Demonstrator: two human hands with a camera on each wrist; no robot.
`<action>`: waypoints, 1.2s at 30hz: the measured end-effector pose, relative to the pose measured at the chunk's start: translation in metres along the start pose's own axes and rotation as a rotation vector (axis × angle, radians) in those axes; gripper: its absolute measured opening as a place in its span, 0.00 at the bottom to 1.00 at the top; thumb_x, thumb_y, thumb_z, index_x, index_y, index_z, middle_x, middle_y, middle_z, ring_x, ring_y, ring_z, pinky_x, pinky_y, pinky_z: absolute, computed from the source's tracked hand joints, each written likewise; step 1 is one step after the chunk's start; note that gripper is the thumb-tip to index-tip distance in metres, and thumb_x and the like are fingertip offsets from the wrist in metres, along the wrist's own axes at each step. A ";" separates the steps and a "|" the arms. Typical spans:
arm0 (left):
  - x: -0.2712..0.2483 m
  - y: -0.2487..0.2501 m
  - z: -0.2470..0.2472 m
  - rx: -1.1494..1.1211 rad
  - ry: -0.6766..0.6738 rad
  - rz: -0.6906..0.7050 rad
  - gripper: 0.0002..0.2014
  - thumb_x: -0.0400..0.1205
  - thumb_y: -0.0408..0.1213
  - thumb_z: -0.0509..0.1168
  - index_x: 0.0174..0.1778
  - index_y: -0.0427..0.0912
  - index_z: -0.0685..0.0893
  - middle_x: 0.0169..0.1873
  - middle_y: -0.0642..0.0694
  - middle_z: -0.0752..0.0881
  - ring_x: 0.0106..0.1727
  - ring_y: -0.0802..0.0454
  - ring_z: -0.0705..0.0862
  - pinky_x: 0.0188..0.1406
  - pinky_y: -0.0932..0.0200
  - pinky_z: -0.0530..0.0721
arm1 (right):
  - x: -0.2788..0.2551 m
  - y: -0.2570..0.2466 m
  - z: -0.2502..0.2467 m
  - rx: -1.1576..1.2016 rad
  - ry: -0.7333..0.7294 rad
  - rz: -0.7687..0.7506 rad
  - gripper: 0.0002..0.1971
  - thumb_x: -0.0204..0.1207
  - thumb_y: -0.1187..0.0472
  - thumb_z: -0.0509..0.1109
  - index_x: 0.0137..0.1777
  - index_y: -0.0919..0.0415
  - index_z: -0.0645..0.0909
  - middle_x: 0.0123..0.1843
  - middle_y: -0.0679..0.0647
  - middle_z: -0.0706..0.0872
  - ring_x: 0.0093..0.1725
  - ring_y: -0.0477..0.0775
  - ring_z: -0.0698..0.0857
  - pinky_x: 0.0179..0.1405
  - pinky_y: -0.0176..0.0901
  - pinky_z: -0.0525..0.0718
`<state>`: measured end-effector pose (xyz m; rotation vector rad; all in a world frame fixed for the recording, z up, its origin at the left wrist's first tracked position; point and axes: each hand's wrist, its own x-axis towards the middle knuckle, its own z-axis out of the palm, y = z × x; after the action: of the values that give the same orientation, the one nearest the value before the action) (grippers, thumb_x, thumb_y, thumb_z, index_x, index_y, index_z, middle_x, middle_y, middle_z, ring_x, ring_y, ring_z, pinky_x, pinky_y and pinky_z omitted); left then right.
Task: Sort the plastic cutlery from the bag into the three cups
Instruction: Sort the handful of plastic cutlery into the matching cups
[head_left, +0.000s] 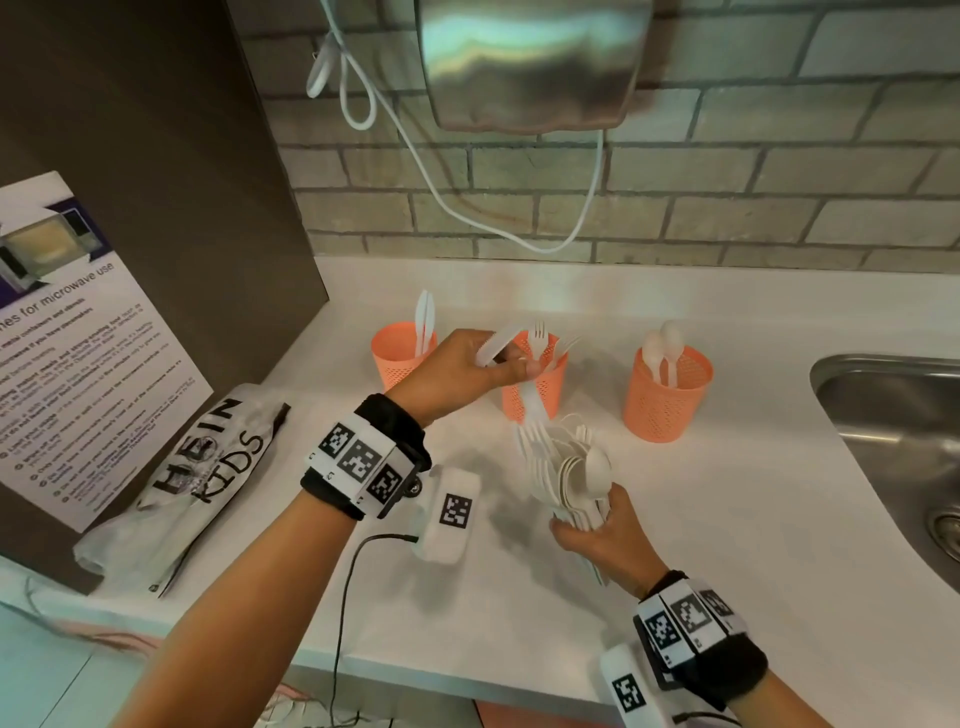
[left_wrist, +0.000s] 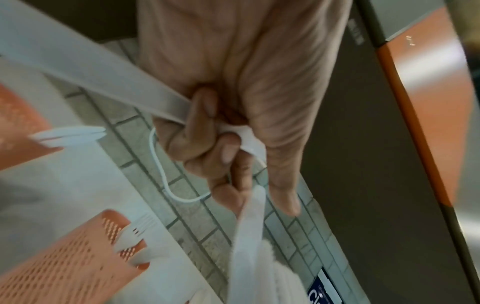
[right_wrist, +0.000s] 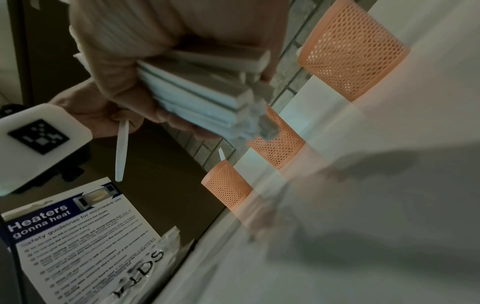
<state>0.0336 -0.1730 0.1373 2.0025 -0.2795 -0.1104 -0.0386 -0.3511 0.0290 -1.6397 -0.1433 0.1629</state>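
Knife (head_left: 497, 344), white plastic: pinched in the fingers of the left hand (head_left: 457, 371), blade slanting up and to the right, held above and between the left cup (head_left: 397, 358) and the middle cup (head_left: 540, 387). In the left wrist view the fingers (left_wrist: 205, 144) curl round the knife's handle, and a second flat white piece runs from the hand toward the camera; what kind it is cannot be told.

Bundle of cutlery (head_left: 566, 470), forks and spoons, white plastic: gripped by the handles in the right hand (head_left: 602, 535), heads fanned upward, low over the bench (head_left: 701, 519) and in front of the middle cup. In the right wrist view the fingers wrap the stacked handles (right_wrist: 197, 90).

Left cup, orange, perforated: upright on the bench, holding two knives (head_left: 424, 322).

Middle cup, same pattern: upright, just right of the left hand, holding forks (head_left: 543, 340), tines up.

Right cup (head_left: 667, 395), same pattern: upright, apart from both hands, holding spoons (head_left: 662, 348), bowls up.

Bag (head_left: 197, 478), clear plastic with black lettering: lying flat at the left of the bench, against a printed notice (head_left: 78, 353) on microwave use, well apart from both hands.

Sink (head_left: 898, 441), steel: set in the bench at the far right.
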 end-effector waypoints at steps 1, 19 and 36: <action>-0.001 -0.001 0.001 0.007 -0.042 -0.054 0.12 0.78 0.39 0.69 0.43 0.31 0.84 0.27 0.50 0.77 0.21 0.64 0.73 0.21 0.73 0.69 | 0.000 -0.002 0.000 0.020 -0.001 0.012 0.22 0.67 0.82 0.69 0.38 0.52 0.72 0.34 0.49 0.79 0.33 0.45 0.79 0.28 0.23 0.78; 0.036 -0.010 -0.007 -0.627 0.710 -0.107 0.10 0.87 0.37 0.51 0.41 0.44 0.75 0.20 0.49 0.76 0.16 0.59 0.72 0.21 0.64 0.70 | 0.011 0.009 -0.009 0.272 -0.241 0.166 0.28 0.50 0.61 0.69 0.56 0.60 0.79 0.23 0.55 0.74 0.20 0.51 0.73 0.23 0.41 0.77; -0.019 -0.029 0.080 -0.434 0.063 -0.205 0.03 0.80 0.38 0.67 0.44 0.42 0.82 0.29 0.46 0.75 0.17 0.61 0.67 0.13 0.70 0.61 | 0.017 0.008 -0.016 0.854 -0.334 0.431 0.25 0.38 0.62 0.83 0.36 0.62 0.77 0.20 0.53 0.72 0.18 0.49 0.72 0.18 0.40 0.75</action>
<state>0.0035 -0.2265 0.0752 1.5941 -0.0049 -0.2175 -0.0188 -0.3641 0.0213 -0.7595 0.0341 0.7244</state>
